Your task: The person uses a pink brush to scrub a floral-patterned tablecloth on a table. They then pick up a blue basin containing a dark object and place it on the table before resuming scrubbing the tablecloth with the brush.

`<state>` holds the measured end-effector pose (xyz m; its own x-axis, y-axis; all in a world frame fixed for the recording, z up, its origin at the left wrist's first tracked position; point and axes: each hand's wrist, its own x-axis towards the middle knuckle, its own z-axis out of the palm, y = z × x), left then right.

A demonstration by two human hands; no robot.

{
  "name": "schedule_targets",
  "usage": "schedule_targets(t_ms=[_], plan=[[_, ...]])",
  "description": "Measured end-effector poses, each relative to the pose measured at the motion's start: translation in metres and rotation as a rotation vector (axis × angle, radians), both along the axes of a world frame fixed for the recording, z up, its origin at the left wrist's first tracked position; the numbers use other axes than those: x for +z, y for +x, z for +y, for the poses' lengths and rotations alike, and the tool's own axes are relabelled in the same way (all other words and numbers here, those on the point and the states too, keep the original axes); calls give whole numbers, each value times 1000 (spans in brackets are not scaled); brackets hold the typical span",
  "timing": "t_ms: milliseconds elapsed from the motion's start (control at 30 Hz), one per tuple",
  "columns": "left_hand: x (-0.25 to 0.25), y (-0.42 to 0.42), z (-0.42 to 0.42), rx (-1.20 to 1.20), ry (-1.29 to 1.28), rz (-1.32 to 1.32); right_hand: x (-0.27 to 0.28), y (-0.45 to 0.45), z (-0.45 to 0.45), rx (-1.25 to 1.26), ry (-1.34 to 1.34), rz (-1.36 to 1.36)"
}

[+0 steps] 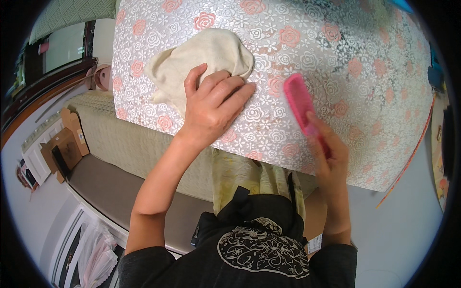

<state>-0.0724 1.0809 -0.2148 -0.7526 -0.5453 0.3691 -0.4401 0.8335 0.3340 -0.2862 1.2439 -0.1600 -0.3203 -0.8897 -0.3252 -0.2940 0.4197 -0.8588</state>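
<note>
My left hand (216,104) is on a cream cloth item (205,50), its bent fingers holding the fabric down at the near edge. The cloth lies bunched and rounded, with folds at its left and right ends; its exact kind cannot be made out. In my right hand (329,147) is a pink brush (299,99), gripped by its handle. The brush is slightly blurred and points up and to the left, to the right of the cloth and apart from it. Both stand over a table with a silvery floral tablecloth (259,111).
A padded bench or sofa (144,180) with a quilted cover runs along the near side of the table. On its left end stands an open cardboard box (66,147). A white cabinet with a sheer curtain (95,244) is at the lower left. Blue items show at the far right rim.
</note>
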Motion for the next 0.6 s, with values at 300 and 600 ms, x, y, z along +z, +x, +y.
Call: schedule_targets(t_ms=[300, 600], plan=[[-5, 6, -6, 59, 182, 277, 11, 37, -34, 256, 45, 599], [-2, 7, -5, 119, 123, 248, -2, 35, -37, 166, 15, 797]])
